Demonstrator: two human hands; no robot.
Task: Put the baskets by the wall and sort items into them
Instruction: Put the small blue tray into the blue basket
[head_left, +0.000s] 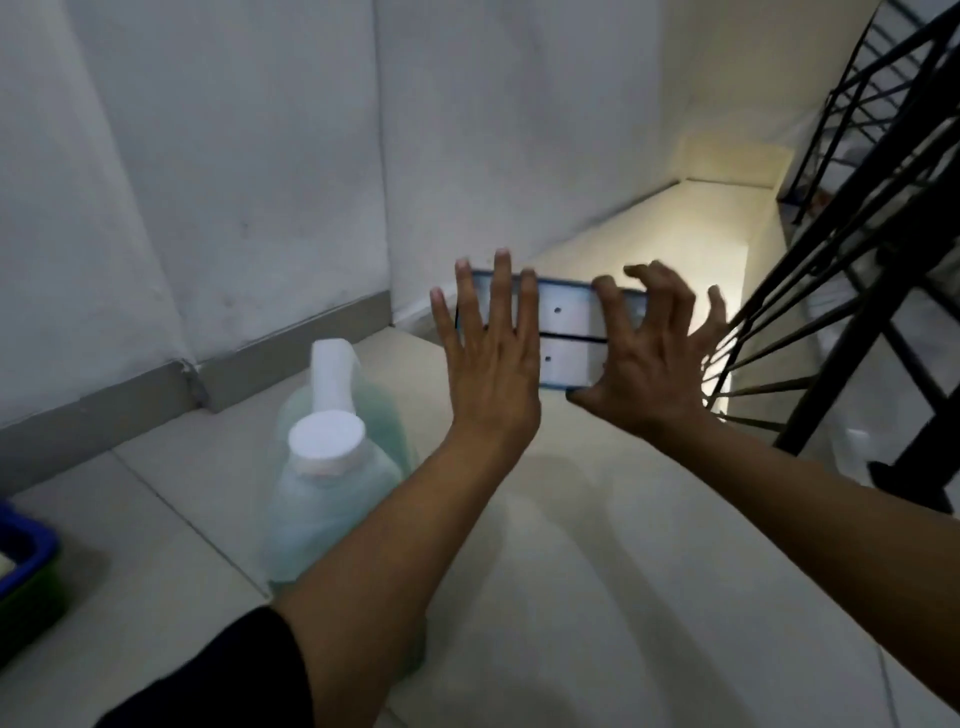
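A flat white box (567, 340) with blue edges, two small holes and a dark line across its middle is held up in the centre of the view. My right hand (649, 358) clamps its right end, fingers over the top edge and thumb under the bottom edge. My left hand (491, 364) lies flat against its left part with the fingers spread and straight. At the far lower left, the corner of a blue and green basket (28, 564) stands on the floor near the wall (234, 182).
A large clear jug (332, 493) of green liquid with a white cap and handle stands on the tiled floor, just left of my left forearm. A black metal stair railing (857, 249) runs along the right. Steps (701, 223) drop away behind the box.
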